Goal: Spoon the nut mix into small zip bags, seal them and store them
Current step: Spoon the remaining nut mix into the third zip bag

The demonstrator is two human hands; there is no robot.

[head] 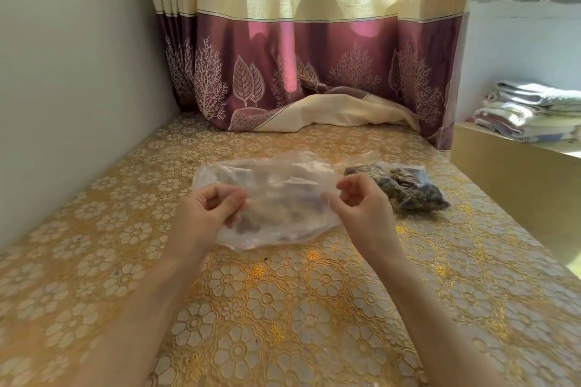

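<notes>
Forearms reach in from the bottom edge over the worktop (283,308), which carries a gold floral cover. Left hand (207,210): grip clenched on the left edge of a clear bag (270,198), thumb and curled fingers pinching the film. Right hand (361,201): fingers curled, thumb and fingertips pinching the bag's right edge. Bag is stretched between the two grips, just above the worktop or touching it; cannot tell which. Film is crumpled and blurred, with a brownish mass showing through its lower middle. Whether its top is sealed cannot be told.

Just right of the right grip, beyond it, a second bag (408,188) lies flat on the worktop, full of dark nut mix. It is apart from the held bag.

Beyond both grips a curtain (314,72), cream above and purple below, drapes onto the worktop's far end. Far right of the right grip, folded cloths (531,110) are stacked on a ledge.
</notes>
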